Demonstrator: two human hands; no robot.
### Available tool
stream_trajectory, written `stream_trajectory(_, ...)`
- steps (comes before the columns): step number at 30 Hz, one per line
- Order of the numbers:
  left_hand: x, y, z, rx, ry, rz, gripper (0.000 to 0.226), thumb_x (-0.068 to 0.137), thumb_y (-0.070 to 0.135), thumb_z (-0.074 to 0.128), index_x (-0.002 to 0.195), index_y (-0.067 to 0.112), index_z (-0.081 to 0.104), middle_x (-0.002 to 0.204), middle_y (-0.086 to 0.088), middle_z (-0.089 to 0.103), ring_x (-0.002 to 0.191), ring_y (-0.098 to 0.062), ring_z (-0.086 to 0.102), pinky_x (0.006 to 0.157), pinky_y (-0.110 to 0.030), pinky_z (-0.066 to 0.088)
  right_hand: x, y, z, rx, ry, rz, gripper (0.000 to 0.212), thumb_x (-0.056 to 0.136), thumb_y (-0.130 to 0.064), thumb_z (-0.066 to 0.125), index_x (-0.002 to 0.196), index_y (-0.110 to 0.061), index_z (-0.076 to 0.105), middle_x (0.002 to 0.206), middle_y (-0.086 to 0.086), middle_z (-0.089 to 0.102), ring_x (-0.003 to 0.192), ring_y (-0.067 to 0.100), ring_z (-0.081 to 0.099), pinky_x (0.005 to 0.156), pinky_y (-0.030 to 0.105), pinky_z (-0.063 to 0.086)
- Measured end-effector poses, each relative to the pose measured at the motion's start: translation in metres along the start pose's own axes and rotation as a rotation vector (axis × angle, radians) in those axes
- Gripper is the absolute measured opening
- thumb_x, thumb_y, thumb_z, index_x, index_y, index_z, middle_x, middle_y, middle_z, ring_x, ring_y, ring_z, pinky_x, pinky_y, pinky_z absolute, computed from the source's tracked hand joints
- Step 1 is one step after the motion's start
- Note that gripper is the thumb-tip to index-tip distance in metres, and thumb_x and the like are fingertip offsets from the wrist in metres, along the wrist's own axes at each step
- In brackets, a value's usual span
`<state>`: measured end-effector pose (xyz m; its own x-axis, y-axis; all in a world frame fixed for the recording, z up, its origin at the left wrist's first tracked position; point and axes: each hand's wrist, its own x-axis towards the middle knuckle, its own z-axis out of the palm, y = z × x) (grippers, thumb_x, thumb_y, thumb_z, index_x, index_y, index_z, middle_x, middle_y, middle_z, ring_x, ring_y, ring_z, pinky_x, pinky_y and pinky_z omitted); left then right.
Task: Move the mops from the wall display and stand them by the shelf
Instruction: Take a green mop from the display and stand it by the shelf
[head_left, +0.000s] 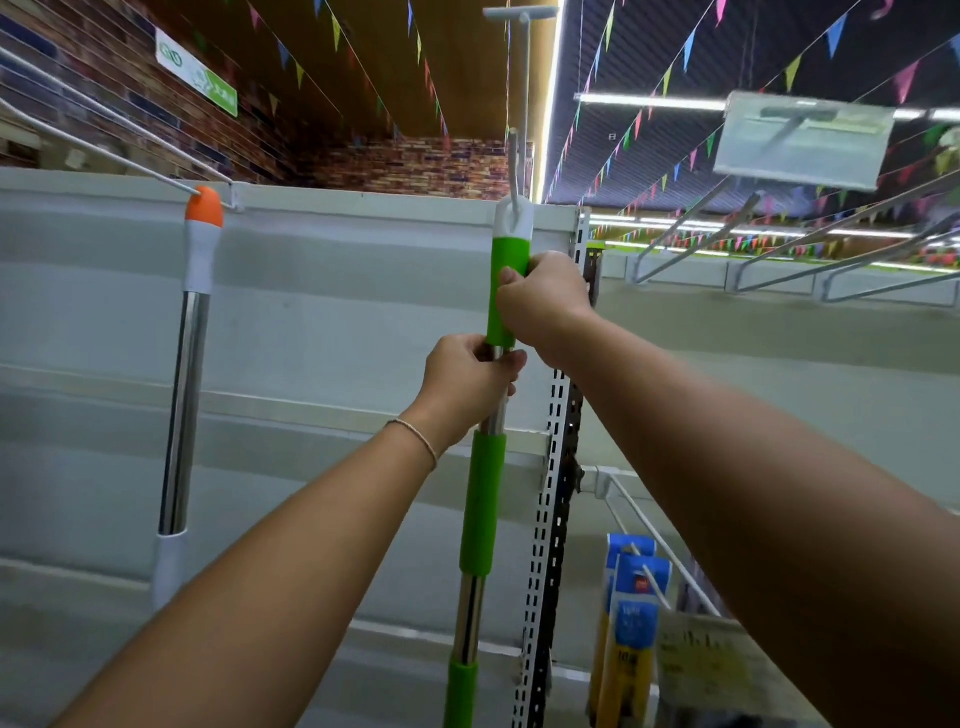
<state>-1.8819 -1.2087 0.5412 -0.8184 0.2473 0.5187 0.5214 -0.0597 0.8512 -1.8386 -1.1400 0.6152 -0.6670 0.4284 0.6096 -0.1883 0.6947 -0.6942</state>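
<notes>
Green mop (483, 512): steel pole with green foam sleeves and a white cap, hanging upright from a white hook (514, 171) on the grey display panel (337, 291). Left hand (467, 387) wraps the bare steel between sleeves; right hand (540, 301) just above grips the top green sleeve. Further left, an orange-capped mop (195, 322) hangs on its own peg, untouched.

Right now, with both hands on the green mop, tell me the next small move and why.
Probably lift the green mop straight up a little, then draw it toward you. Its white cap still hangs on the display hook, while the right hand grips the upper green sleeve and the left hand holds the steel pole below.
</notes>
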Motion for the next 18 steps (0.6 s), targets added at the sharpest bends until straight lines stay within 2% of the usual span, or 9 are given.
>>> stream_trajectory(8, 0.025, -0.011, 0.015, 0.001, 0.048, -0.046, 0.017, 0.087, 0.019, 0.068, 0.097, 0.005, 0.068, 0.081, -0.012, 0.069, 0.068, -0.023, 0.065, 0.082, -0.046, 0.058, 0.030, 0.014, 0.005, -0.027, -0.028, 0.019, 0.024, 0.097, -0.026, 0.056, 0.110, -0.006, 0.057, 0.100, 0.012, 0.064, 0.089, 0.027, 0.066, 0.081, 0.041, 0.058)
stream_trajectory(13, 0.035, -0.015, 0.022, -0.004, 0.069, -0.062, 0.018, 0.087, 0.021, 0.068, 0.097, 0.007, 0.069, 0.081, -0.011, 0.070, 0.068, -0.022, 0.065, 0.083, -0.046, 0.058, 0.046, 0.023, 0.010, -0.049, -0.034, 0.035, 0.026, 0.097, -0.027, 0.055, 0.112, -0.006, 0.056, 0.101, 0.012, 0.064, 0.087, 0.027, 0.065, 0.069, 0.035, 0.054)
stream_trajectory(18, 0.039, -0.019, 0.025, 0.003, 0.078, -0.071, 0.018, 0.087, 0.024, 0.067, 0.097, 0.008, 0.068, 0.083, -0.011, 0.070, 0.071, -0.022, 0.066, 0.083, -0.045, 0.058, 0.055, 0.028, 0.013, -0.021, -0.040, 0.042, 0.027, 0.097, -0.028, 0.057, 0.114, -0.007, 0.055, 0.103, 0.012, 0.064, 0.091, 0.026, 0.066, 0.078, 0.036, 0.058)
